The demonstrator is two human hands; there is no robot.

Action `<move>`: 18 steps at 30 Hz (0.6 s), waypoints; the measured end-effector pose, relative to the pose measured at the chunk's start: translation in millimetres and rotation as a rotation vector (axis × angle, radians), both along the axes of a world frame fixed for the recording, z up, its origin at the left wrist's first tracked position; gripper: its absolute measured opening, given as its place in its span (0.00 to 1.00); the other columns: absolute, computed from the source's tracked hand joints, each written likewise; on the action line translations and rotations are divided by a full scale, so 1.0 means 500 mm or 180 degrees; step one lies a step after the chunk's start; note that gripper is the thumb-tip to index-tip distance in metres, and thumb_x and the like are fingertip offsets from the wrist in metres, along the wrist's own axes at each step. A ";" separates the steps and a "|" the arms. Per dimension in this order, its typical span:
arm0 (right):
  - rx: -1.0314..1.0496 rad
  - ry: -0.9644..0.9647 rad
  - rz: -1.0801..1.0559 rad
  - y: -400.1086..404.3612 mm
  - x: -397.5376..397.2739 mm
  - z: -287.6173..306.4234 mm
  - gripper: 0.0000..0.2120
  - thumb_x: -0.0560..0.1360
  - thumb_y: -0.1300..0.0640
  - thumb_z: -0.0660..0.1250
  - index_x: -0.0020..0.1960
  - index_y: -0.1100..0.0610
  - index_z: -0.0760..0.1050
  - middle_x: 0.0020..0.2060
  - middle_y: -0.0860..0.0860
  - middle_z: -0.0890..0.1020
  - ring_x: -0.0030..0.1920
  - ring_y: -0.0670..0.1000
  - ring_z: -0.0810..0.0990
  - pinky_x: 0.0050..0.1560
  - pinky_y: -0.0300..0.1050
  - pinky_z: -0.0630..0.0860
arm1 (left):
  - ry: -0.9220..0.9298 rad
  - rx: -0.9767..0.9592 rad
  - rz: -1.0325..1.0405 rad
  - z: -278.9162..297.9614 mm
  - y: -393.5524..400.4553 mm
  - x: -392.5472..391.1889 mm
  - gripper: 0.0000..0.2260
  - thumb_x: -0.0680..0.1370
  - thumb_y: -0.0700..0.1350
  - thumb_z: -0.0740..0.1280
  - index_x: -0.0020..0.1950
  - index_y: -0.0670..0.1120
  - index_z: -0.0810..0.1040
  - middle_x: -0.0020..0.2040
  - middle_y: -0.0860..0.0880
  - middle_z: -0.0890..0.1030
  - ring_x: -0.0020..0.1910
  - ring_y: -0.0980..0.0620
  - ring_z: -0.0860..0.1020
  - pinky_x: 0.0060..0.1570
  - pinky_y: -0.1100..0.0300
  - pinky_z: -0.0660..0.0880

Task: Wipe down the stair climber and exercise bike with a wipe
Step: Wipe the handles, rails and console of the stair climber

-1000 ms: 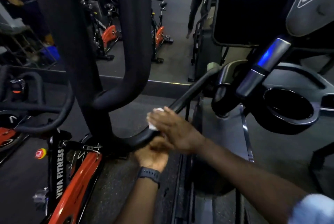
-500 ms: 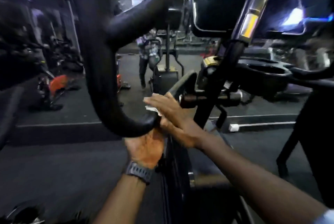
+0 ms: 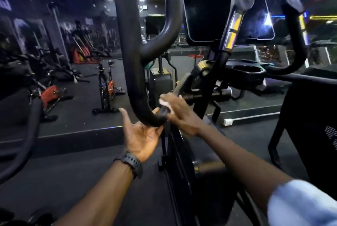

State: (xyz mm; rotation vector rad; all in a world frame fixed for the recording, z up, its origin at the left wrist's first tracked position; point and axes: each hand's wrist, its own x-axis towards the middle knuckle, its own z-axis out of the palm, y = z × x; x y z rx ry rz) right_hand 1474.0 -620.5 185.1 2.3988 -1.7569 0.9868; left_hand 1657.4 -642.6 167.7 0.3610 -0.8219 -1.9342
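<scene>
The stair climber's thick black curved handrail loops down in front of me to a bend at centre. My right hand lies over the rail just past the bend, fingers straight, pressing a white wipe against it. My left hand, with a black watch on its wrist, sits under the bend, palm up and fingers spread, touching the rail's underside. Above are the climber's dark console screen and upright grip handles. An exercise bike's black handlebar shows at the left edge.
A cup holder tray sits under the console. A mirror wall ahead reflects orange spin bikes and other machines. A raised floor ledge runs across at left. A dark machine panel stands at right.
My view has tilted up from the floor to the console. My left hand has loosened from under the rail and now lies open, palm up. My right hand stays pressing the wipe on the rail.
</scene>
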 end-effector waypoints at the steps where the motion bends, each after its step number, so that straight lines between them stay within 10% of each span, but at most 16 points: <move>1: 0.0085 -0.0183 -0.0252 -0.014 -0.023 0.011 0.47 0.72 0.24 0.40 0.78 0.55 0.57 0.78 0.51 0.59 0.77 0.43 0.49 0.77 0.58 0.44 | -0.0048 -0.0023 -0.0008 0.002 0.000 0.005 0.52 0.72 0.76 0.54 0.73 0.31 0.65 0.67 0.35 0.77 0.68 0.39 0.76 0.72 0.47 0.68; 13: -0.0011 -0.0651 -0.0211 -0.081 -0.089 -0.027 0.43 0.75 0.26 0.45 0.79 0.52 0.51 0.80 0.50 0.49 0.79 0.48 0.45 0.78 0.58 0.46 | -0.0510 -0.0352 -0.0446 -0.010 -0.067 0.016 0.48 0.75 0.76 0.48 0.72 0.35 0.67 0.69 0.38 0.76 0.69 0.43 0.76 0.70 0.50 0.69; 18: -0.0121 -0.1160 -0.0412 -0.140 -0.068 0.000 0.45 0.73 0.25 0.42 0.78 0.54 0.57 0.79 0.51 0.55 0.78 0.47 0.49 0.78 0.55 0.49 | -0.0864 -0.0520 -0.0519 0.000 -0.134 -0.043 0.29 0.83 0.57 0.54 0.73 0.36 0.70 0.68 0.39 0.77 0.66 0.44 0.78 0.63 0.55 0.77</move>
